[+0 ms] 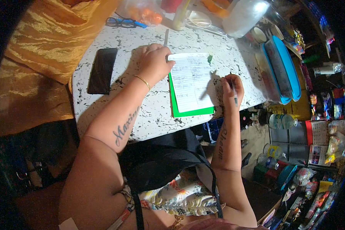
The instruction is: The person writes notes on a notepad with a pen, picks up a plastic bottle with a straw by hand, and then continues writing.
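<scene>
A ruled notebook (191,99) with handwriting on its open page lies on a green cover or board (176,112), near the table's front edge. My left hand (156,60) rests at its upper left corner, the thumb touching the page's edge. Its fingers curl down, and what lies beneath them is hidden. A slim pale strip (166,37), perhaps a ruler, sticks out beyond that hand. In my right hand (233,87) is a clear pen (235,96), held right of the notebook and throwing a shadow across the page.
A black smartphone (102,70) lies left of my forearm on the speckled white table (143,115). Eyeglasses (120,22), a bag of orange items (149,15) and a whisk (199,20) sit at the far side. Containers with blue lids (284,69) stand at the right edge.
</scene>
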Available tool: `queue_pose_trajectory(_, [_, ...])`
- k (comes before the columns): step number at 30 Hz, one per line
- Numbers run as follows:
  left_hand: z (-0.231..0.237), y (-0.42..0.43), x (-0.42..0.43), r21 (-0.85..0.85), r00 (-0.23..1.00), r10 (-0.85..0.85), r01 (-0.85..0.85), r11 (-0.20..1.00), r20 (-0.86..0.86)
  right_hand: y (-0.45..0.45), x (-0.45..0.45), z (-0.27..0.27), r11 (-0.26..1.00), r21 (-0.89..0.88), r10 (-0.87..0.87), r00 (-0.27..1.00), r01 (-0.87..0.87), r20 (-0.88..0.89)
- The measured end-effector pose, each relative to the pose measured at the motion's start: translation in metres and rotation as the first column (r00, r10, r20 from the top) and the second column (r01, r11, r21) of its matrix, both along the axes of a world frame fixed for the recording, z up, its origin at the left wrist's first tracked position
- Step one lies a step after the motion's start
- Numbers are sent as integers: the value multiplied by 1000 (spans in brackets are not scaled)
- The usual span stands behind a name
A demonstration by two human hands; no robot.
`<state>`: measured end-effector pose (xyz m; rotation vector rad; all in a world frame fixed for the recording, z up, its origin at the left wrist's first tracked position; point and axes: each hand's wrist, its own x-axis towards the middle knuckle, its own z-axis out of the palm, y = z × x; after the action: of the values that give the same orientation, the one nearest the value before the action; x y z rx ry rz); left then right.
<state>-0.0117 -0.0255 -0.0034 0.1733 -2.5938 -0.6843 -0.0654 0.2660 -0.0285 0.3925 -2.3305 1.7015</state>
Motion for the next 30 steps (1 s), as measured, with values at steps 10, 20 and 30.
queue_pose_trajectory(10, [11, 1, 4, 26, 997, 35, -37, 999, 67, -3, 3, 4, 1000, -18, 13, 1000, -13, 13])
queue_pose_trajectory(20, [-3, -2, -3, 58, 999, -20, 18, 998, 34, -1, 2, 3, 1000, 2, 6, 1000, -6, 22])
queue_pose_trajectory(30, [4, 1, -1, 41, 997, 18, -21, 999, 71, 0, -1, 0, 999, 40, -21, 1000, 20, 11])
